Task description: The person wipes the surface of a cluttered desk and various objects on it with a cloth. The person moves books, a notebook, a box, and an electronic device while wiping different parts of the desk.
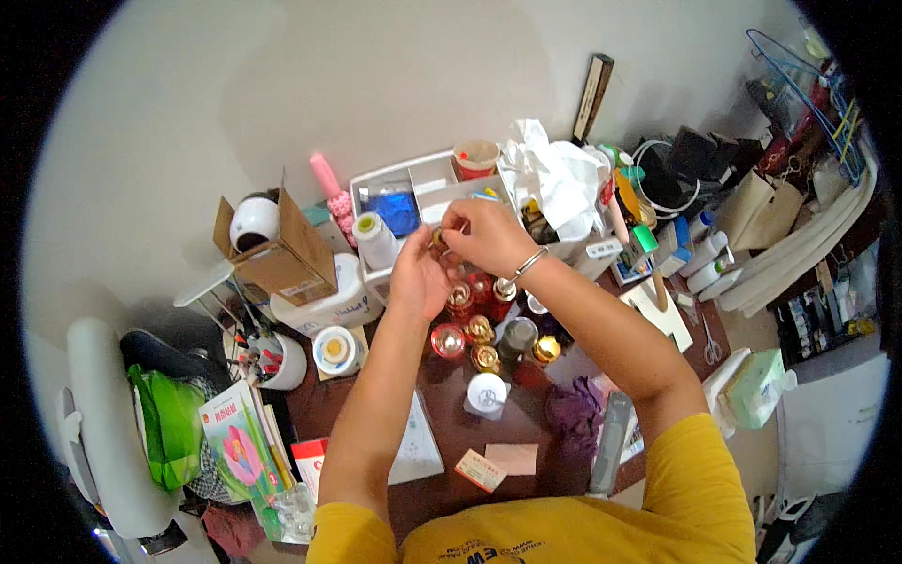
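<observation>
Small gold cap (438,238) sits pinched between both hands: left hand (416,275) at 7 o'clock, right hand (484,235) at 3, above bottles (479,329).

Crowded dark brown table (442,428)

Gold-capped small bottles (484,329) cluster at its centre; a white organiser tray (413,179) sits at 12 o'clock, an open cardboard box (282,249) at 10, purple cloth (573,414) at 4, scissors (711,350) at 3.

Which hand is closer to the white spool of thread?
Left. The left hand is just right of the white spool of thread. The right hand is farther right, past the left hand.
</observation>
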Available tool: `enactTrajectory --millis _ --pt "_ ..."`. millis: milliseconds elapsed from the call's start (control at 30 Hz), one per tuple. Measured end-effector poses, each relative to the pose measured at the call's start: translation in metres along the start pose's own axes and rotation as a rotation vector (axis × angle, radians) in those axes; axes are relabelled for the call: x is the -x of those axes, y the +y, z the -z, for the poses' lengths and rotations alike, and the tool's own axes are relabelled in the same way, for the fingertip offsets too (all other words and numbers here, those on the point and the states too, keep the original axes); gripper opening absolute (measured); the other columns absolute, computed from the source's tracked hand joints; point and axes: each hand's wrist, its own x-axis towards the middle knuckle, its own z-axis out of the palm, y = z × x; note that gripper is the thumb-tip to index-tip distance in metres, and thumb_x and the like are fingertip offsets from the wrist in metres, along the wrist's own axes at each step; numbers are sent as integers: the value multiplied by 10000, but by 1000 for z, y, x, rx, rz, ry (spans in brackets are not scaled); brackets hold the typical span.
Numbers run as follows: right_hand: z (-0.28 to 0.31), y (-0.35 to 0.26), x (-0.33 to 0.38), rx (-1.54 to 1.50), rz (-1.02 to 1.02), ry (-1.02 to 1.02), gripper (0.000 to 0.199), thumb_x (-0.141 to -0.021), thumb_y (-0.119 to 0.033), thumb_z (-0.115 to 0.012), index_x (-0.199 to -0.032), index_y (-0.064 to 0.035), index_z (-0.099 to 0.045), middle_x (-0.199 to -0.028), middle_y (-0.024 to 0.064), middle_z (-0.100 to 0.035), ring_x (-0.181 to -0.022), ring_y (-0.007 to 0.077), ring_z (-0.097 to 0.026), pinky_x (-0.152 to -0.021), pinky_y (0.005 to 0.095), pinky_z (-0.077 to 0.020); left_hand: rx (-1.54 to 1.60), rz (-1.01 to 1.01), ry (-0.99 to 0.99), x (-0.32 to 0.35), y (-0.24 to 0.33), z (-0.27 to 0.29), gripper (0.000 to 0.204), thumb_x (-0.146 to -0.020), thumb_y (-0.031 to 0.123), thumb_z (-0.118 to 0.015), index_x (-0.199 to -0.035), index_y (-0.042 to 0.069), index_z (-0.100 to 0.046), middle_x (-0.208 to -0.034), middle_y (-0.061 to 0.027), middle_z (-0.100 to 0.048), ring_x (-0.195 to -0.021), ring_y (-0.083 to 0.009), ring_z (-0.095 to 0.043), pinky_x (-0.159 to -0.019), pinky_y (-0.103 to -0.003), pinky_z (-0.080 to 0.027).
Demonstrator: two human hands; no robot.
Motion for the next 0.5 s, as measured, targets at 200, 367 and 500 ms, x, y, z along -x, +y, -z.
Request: enactTrajectory --millis 200,367,500 --pt "1 -9 33 240 65 -33 190 -770 -170 -615 -861 -5 -634 -782 158 -639 -739 271 -635 -682 348 -493 1 58 -4 5 -18 1 240 -905 226 -446 -1032 55 -557 -1016 -88 -619 -892 -210 -605 -797 -348 -507" --pt "32 -28 121 -21 45 258 209 -813 -214 -586 -862 -15 -629 -823 154 -629 -727 297 -617 -670 358 -484 98 148 -58 34 -15 -13 181 -917 191 -464 -944 18 -511 -866 -93 -559 -638 -127 -486 -467 -202 -402" --pt "46 -6 236 98 -372 138 239 -815 -226 -601 -895 -2 -626 -839 141 -632 -755 265 -614 -676 348 -480 164 114 17 51 -10 -22 157 -907 174 -473 -944 25 -503 -824 -96 -517 -620 -130 -450 -444 -194 -380"
